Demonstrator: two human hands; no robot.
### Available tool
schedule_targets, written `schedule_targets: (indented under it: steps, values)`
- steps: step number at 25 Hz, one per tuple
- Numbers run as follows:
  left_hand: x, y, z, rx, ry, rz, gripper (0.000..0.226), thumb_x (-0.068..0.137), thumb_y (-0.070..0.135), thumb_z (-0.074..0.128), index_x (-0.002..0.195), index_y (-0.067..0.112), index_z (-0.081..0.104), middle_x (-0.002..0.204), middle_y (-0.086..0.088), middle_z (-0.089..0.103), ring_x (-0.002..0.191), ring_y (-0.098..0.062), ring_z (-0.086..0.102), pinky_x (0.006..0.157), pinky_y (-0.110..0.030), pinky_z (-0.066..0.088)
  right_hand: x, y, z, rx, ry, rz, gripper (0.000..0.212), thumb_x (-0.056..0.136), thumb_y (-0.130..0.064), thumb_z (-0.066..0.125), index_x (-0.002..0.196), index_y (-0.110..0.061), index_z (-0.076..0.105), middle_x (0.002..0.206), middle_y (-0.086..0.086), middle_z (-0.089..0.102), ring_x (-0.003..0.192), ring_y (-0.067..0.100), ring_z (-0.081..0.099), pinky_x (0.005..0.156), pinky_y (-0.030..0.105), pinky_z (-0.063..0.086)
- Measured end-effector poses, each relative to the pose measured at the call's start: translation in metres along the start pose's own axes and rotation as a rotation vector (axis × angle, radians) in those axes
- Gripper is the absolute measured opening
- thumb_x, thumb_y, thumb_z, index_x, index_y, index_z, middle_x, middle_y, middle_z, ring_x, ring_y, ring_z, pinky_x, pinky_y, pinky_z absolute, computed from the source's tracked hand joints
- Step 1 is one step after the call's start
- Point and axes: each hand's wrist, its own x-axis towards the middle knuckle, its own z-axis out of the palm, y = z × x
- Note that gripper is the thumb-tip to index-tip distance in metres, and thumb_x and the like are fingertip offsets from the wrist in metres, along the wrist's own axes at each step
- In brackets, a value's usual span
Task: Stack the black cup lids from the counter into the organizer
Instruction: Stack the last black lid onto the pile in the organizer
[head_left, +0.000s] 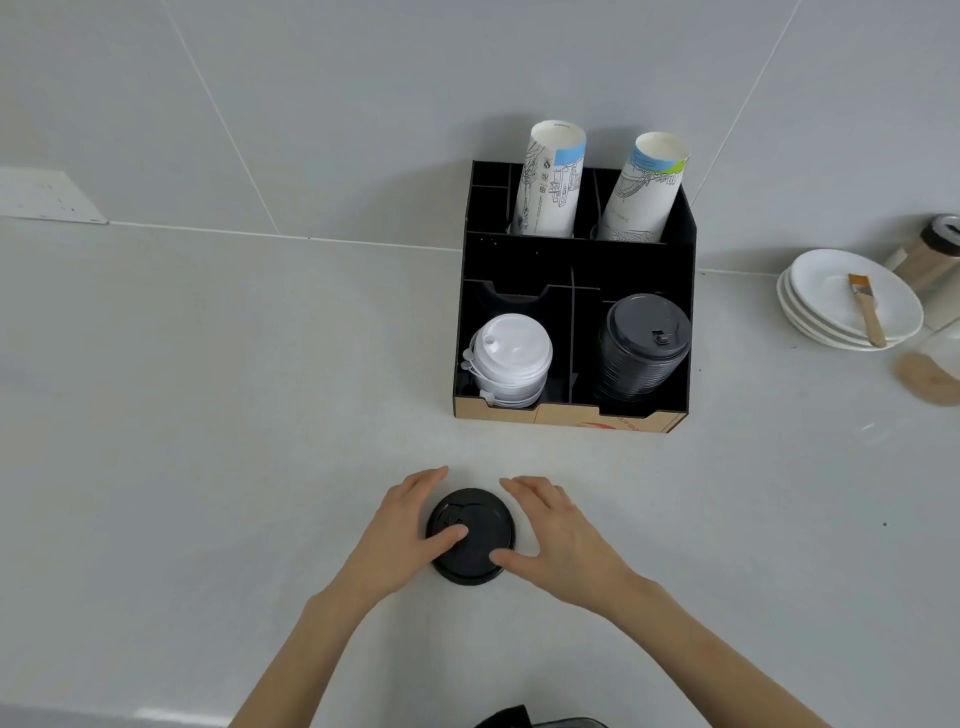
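A black cup lid (475, 540) lies on the white counter, near the front. My left hand (402, 535) cups its left side with the thumb resting on top. My right hand (558, 540) is at its right side, the thumb touching the rim and the fingers spread. Behind them stands the black organizer (519, 260). Its front right compartment holds a tall stack of black lids (641, 348). A stack of white lids (511, 364) fills the front left compartment.
Two stacks of printed paper cups (550, 182) lean in the organizer's back compartments. At the right are stacked white plates (826, 312) with a small brush (866, 309), a jar (930, 249) and a round cork coaster (927, 376). The tiled wall runs behind.
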Motion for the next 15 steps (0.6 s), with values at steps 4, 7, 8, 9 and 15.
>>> schedule_targets:
  steps: [4, 7, 8, 9, 15]
  values:
    - [-0.005, -0.001, 0.002, 0.011, -0.019, -0.007, 0.072, 0.075, 0.046, 0.058, 0.135, 0.021, 0.028, 0.144, 0.000, 0.033, 0.132, -0.018, 0.026, 0.106, -0.024, 0.022, -0.001, -0.005, 0.016, -0.013, -0.032, 0.000, 0.073, 0.081, -0.034, 0.058, 0.138, -0.021, 0.015, 0.144, 0.004, 0.023, 0.132, 0.021, 0.021, 0.112, 0.032, 0.026]
    - [-0.007, 0.001, 0.003, 0.014, -0.044, -0.002, 0.082, 0.062, 0.055, 0.049, 0.134, 0.022, 0.030, 0.142, 0.001, 0.037, 0.130, -0.018, 0.027, 0.101, -0.020, 0.020, 0.002, -0.008, 0.019, -0.043, -0.019, -0.007, 0.072, 0.081, -0.029, 0.058, 0.138, -0.020, 0.015, 0.145, 0.005, 0.021, 0.132, 0.023, 0.020, 0.110, 0.031, 0.027]
    - [-0.007, 0.002, 0.004, 0.010, -0.042, 0.006, 0.079, 0.062, 0.051, 0.050, 0.133, 0.022, 0.031, 0.140, 0.001, 0.038, 0.128, -0.018, 0.028, 0.100, -0.020, 0.020, 0.003, -0.007, 0.019, -0.042, -0.010, -0.003, 0.071, 0.081, -0.028, 0.057, 0.138, -0.020, 0.015, 0.145, 0.005, 0.021, 0.131, 0.022, 0.021, 0.110, 0.030, 0.027]
    - [-0.008, 0.002, 0.005, 0.001, -0.037, 0.013, 0.078, 0.062, 0.050, 0.051, 0.132, 0.022, 0.032, 0.139, 0.001, 0.039, 0.127, -0.018, 0.029, 0.099, -0.019, 0.020, 0.004, -0.007, 0.019, -0.037, 0.003, 0.002, 0.070, 0.082, -0.027, 0.056, 0.138, -0.019, 0.015, 0.144, 0.005, 0.022, 0.131, 0.022, 0.022, 0.110, 0.030, 0.028]
    - [-0.009, -0.002, 0.005, -0.033, -0.046, 0.028, 0.068, 0.080, 0.024, 0.064, 0.135, 0.022, 0.025, 0.135, 0.001, 0.033, 0.126, -0.017, 0.029, 0.101, -0.019, 0.021, 0.004, 0.002, 0.012, 0.004, 0.097, 0.034, 0.060, 0.084, -0.022, 0.055, 0.135, -0.017, 0.024, 0.139, 0.006, 0.030, 0.126, 0.022, 0.032, 0.106, 0.030, 0.033]
